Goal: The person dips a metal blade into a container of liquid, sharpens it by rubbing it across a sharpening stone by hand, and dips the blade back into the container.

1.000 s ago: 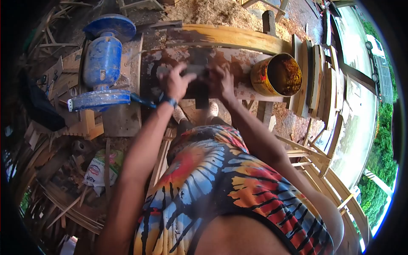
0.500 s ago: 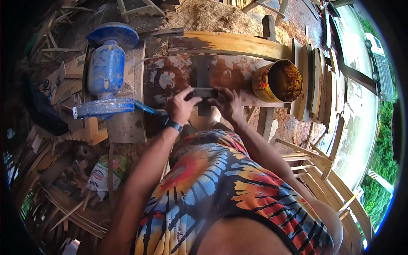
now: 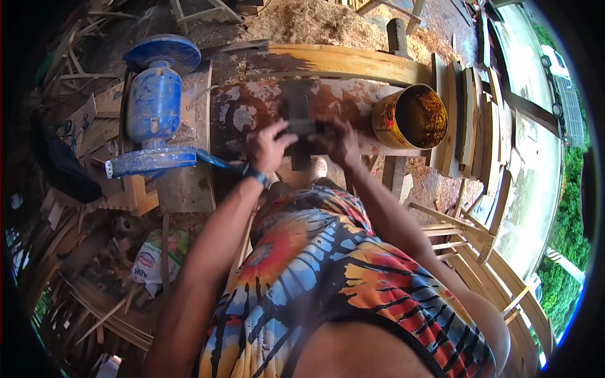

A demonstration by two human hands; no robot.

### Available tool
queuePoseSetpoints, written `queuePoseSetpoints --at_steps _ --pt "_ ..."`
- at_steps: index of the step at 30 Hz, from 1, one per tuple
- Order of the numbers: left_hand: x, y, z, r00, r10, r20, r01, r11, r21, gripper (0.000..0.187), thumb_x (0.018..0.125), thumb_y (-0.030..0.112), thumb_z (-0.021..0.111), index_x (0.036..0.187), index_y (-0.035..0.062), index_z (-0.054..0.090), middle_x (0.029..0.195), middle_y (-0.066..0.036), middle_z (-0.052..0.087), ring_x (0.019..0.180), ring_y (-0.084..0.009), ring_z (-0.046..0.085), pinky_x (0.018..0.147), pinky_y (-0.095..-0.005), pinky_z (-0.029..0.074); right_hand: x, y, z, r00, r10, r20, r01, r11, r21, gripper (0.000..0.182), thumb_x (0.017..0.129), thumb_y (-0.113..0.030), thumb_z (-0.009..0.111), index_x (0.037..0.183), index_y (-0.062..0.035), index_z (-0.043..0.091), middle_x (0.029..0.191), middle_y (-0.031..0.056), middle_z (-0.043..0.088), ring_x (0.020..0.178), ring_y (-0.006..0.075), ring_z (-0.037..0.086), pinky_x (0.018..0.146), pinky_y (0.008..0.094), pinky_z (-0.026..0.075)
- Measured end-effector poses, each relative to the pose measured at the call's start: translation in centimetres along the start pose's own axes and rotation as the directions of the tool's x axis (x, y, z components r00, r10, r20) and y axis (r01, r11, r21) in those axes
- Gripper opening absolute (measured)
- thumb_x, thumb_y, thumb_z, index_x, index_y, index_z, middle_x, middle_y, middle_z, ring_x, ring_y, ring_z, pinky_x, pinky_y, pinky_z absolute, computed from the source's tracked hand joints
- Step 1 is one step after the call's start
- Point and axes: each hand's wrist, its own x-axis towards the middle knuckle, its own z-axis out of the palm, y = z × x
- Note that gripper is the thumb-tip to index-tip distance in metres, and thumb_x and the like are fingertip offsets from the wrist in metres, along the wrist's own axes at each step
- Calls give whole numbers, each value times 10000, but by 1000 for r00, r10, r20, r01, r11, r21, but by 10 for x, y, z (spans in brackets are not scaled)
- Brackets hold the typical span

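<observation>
My left hand (image 3: 266,150), with a dark band on its wrist, is at the near edge of a stained bench top (image 3: 353,104). My right hand (image 3: 341,145) is level with it on the other side of a small dark rectangular block (image 3: 305,128). Thumb and fingers of both hands close on the ends of this block, though motion blurs them. Its exact kind cannot be made out. Beneath it a dark flat strip of board (image 3: 295,101) runs crosswise over the bench.
A blue double-wheel bench machine (image 3: 154,104) stands at the left. On the bench's right end is a stained yellow bucket (image 3: 383,120). Timber planks (image 3: 450,120) stand to the right, a long beam (image 3: 353,62) lies behind, and sawdust (image 3: 309,28) is heaped beyond.
Both hands and the block have shifted slightly and look more blurred. The view has moved a little; the bucket and blue machine stay in place.
</observation>
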Motion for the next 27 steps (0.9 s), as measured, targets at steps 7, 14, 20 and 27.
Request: queuePoseSetpoints --at_steps 7,14,20,27 --pt "20 17 -10 978 -125 165 115 991 72 405 856 267 809 1223 111 741 1273 -145 698 1102 -310 719 970 -356 554 12 -5 -4 998 56 28 -52 993 -103 622 695 -480 895 1213 -193 701 1017 110 736 931 354 676 798 468 549" --pt "23 11 3 997 51 53 -51 999 -2 426 885 324 762 1245 101 722 1291 -134 681 1143 -318 693 965 -370 551 22 9 0 997 59 -42 -60 998 -27 619 671 -485 911 1164 -164 718 1001 122 736 903 336 692 763 447 557" --pt "8 7 0 985 -6 171 4 1000 15 413 892 346 758 1250 143 726 1327 -110 668 1161 -319 684 998 -386 545 -13 -1 -9 990 142 -11 -143 989 -25 565 733 -369 904 1192 -106 704 1006 155 737 899 301 714 801 407 562" --pt "64 -6 16 979 96 181 -78 992 -102 384 897 346 751 1221 139 741 1351 -106 653 1185 -310 671 1020 -366 526 34 -17 -21 937 349 35 -346 903 253 552 753 -319 910 1199 -70 701 1022 126 748 948 181 713 812 336 563"
